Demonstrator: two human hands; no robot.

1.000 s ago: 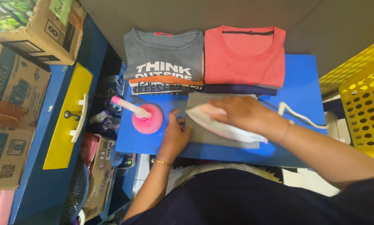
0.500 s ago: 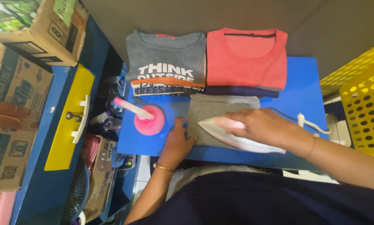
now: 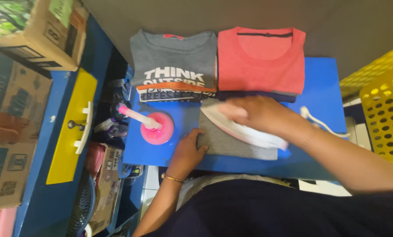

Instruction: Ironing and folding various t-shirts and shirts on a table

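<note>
The blue table (image 3: 323, 83) is the biggest thing here. At its 12 o'clock edge lie two folded shirts, side by side: a grey shirt (image 3: 174, 59) with white letters and a red shirt (image 3: 262, 61). A yellow basket (image 3: 385, 101) stands off at 3 o'clock.

In the middle of the table lies a small grey cloth (image 3: 229, 145), flat and soft. It looks light and floppy, so it could slide or bunch up. Holding it flat by an edge seems the best way to keep it put.

The iron (image 3: 249, 131) sits on top of the cloth, tip pointing to about 10 o'clock. It looks hard, heavy and likely hot underneath, so the handle on top is the safe spot to hold. The right hand (image 3: 257, 115) is wrapped tight around that handle.

The left hand (image 3: 188, 151) presses the cloth's edge at 9 o'clock, fingers flat, gripping nothing.

A pink spray bottle (image 3: 154, 127) stands just beside that hand.
</note>
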